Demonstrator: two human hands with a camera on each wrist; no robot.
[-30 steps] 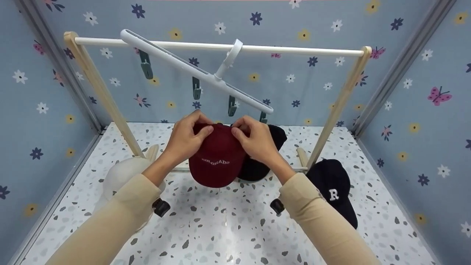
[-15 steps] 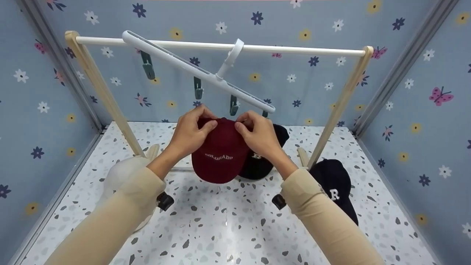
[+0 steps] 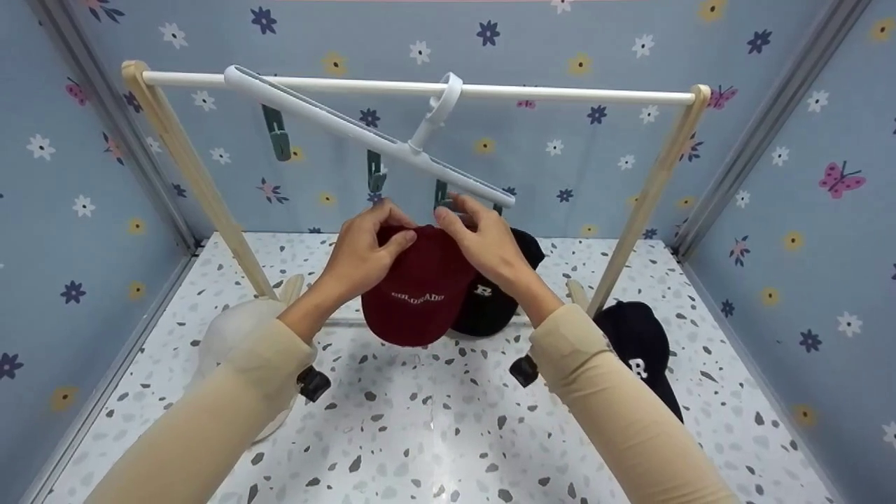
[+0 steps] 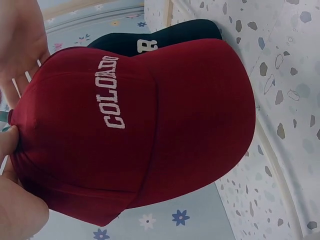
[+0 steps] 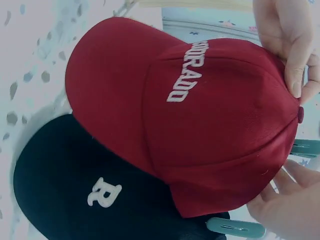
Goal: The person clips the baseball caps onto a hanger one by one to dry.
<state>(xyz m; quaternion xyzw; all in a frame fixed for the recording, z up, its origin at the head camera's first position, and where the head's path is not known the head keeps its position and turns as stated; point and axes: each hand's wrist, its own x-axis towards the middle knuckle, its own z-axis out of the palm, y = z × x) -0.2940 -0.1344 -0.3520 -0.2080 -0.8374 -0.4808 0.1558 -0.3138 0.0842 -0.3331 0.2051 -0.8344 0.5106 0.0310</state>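
Note:
A dark red cap [image 3: 420,280] lettered "COLORADO" hangs below the hanger, brim down. My left hand [image 3: 364,252] pinches its crown beside the top button, thumb in front. My right hand [image 3: 486,241] is off the crown, its thumb and fingertips near a green clip [image 3: 441,194]; in the left wrist view its fingers [image 4: 21,82] look straight and spread. Whether it touches the clip is hard to tell. Behind the red cap, a black cap [image 3: 490,308] with a white R hangs by a green clip [image 5: 236,227].
The white hanger [image 3: 322,119] hooks over the rack's rail [image 3: 574,94], turned at an angle. Two more green clips, a left clip [image 3: 278,136] and a middle clip [image 3: 376,171], hang from it. A white cap [image 3: 234,329] and a dark cap [image 3: 633,336] lie on the speckled floor [image 3: 420,434].
Both hands raised the red cap slightly. My right hand then let go of the crown and moved up to the green clip. The hanger's left end dipped a little.

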